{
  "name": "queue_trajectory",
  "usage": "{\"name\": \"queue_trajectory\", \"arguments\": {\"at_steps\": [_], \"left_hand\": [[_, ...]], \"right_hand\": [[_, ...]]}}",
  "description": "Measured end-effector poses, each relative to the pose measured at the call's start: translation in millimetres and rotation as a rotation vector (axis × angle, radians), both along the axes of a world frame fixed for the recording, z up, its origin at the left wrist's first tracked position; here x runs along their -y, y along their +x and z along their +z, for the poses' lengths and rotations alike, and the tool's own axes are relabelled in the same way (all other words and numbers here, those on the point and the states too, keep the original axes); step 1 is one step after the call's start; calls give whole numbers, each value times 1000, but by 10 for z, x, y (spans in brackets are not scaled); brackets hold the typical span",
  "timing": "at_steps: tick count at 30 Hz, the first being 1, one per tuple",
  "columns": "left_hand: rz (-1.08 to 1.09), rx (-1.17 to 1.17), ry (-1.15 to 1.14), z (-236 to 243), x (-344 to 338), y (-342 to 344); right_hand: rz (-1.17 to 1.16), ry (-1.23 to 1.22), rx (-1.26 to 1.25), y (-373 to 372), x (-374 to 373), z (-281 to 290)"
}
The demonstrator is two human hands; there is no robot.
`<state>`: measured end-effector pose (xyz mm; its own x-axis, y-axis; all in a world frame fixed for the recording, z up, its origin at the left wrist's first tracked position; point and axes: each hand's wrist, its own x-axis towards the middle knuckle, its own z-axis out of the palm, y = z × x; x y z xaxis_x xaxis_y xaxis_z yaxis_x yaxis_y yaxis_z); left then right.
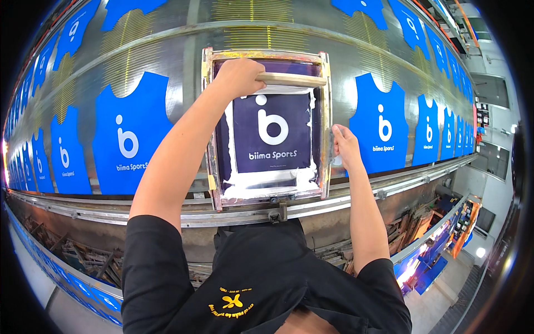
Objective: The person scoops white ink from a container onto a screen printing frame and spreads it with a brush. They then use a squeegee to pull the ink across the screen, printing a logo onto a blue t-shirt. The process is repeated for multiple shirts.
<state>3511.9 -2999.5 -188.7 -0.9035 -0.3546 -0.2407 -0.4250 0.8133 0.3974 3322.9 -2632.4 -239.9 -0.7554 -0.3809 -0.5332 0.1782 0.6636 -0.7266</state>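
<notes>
A screen-printing frame [211,139] lies on the long metal table, its dark stencil [245,145] showing white lettering and a round logo, with white ink smeared around the edges. My left hand [240,77] is closed on a wooden squeegee [295,80] lying across the upper part of the screen. At the frame's right edge my right hand [344,142] has its fingers closed beside the rail; what they hold is too small to make out.
Blue cut shirt panels [128,106] with white prints lie along the table [172,44] to both sides and behind. A metal rail [384,183] runs along the near edge. Below are scrap pieces [100,256], and at the lower right a shelf with blue items [423,267].
</notes>
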Motion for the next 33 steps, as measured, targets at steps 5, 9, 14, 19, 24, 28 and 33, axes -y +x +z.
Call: {"name": "queue_trajectory", "arguments": {"at_steps": [5, 9, 14, 19, 24, 28, 33], "left_hand": [[27, -126, 1, -40, -164, 35], [110, -247, -21, -81, -545, 352], [106, -290, -115, -193, -1756, 1191], [88, -557, -166, -201, -2835, 1934], [50, -413, -43, -100, -2681, 2255], [59, -310, 12, 19, -2137, 2910], [87, -178, -14, 88, -1240, 4054]], "right_hand": [[-61, -83, 38, 104, 99, 325], [-55, -120, 11, 164, 145, 566], [-45, -194, 77, 149, 156, 660], [-21, -210, -61, 176, 123, 601], [-36, -245, -414, 462, 212, 627], [-24, -333, -289, 1185, 659, 437], [34, -258, -405, 2509, 1543, -22]]}}
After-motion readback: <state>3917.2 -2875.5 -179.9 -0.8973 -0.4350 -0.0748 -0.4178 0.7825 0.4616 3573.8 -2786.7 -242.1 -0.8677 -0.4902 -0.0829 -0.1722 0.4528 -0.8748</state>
